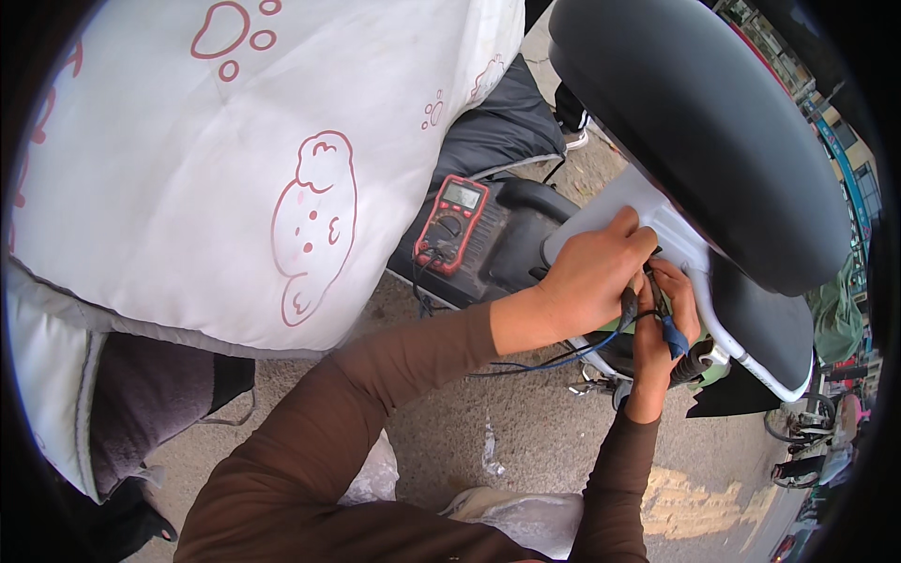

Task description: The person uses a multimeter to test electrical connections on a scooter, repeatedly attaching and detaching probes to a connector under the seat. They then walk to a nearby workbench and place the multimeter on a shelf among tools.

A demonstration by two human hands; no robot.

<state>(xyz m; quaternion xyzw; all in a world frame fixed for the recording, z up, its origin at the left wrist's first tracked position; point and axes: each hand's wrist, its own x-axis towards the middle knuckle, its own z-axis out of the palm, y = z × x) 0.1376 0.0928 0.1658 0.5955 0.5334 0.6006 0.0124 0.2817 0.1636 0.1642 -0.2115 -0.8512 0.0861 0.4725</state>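
Note:
Both my hands work close together beside the seat of a white and black scooter (pixel 657 216). My left hand (pixel 596 277) is closed in a pinch, with its fingertips on a small dark part that they mostly hide. Just below, my right hand (pixel 671 314) is closed round dark wires (pixel 660 298), one with a blue wrapped end (pixel 674 340). A black sleeved lead end (pixel 629 302) hangs between the hands, with thin blue and black leads running left. A red and grey multimeter (pixel 451 225) lies on the scooter's footboard, its screen lit and black leads plugged in.
The padded black saddle (pixel 704 122) rises above my hands. At left a large white quilted windshield cover (pixel 216 169) with red drawings fills the view. Rough pavement (pixel 441 422) lies below. A parked bicycle (pixel 802 427) stands at far right, and a person's shoe (pixel 576 141) shows behind the scooter.

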